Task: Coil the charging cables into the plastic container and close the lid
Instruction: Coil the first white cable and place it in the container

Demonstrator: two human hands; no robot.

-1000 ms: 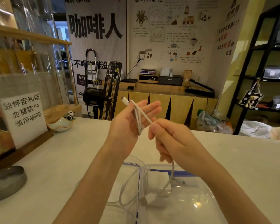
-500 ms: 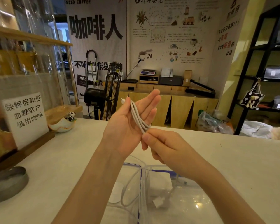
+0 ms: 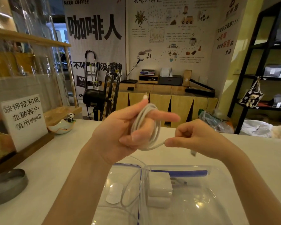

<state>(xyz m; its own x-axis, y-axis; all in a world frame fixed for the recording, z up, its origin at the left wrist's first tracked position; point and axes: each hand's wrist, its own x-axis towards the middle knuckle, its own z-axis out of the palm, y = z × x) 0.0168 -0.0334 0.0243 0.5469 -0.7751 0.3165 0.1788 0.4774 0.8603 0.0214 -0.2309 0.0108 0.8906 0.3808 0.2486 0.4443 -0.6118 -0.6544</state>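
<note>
A white charging cable (image 3: 153, 127) is wound in several loops around the fingers of my left hand (image 3: 120, 132), one plug sticking up by the thumb. My right hand (image 3: 196, 137) pinches the cable's free end just right of the coil, and the other plug dangles blurred below it. Both hands hover above a clear plastic container (image 3: 217, 181) with a blue-edged rim. Inside the container lie white charger blocks (image 3: 160, 184). Its clear lid (image 3: 120, 169) lies to the left, over another white cable loop (image 3: 125, 195).
A white sign (image 3: 23, 119) in a wooden stand and a glass display case sit at the left of the counter. A small panda dish (image 3: 62, 125) and a round metal tin (image 3: 6, 185) are also on the left. A fan stands behind the counter.
The cable, which hung down into the container, has been wound up onto my left hand. My right hand moved from beside the left palm out to the right, holding the short free end.
</note>
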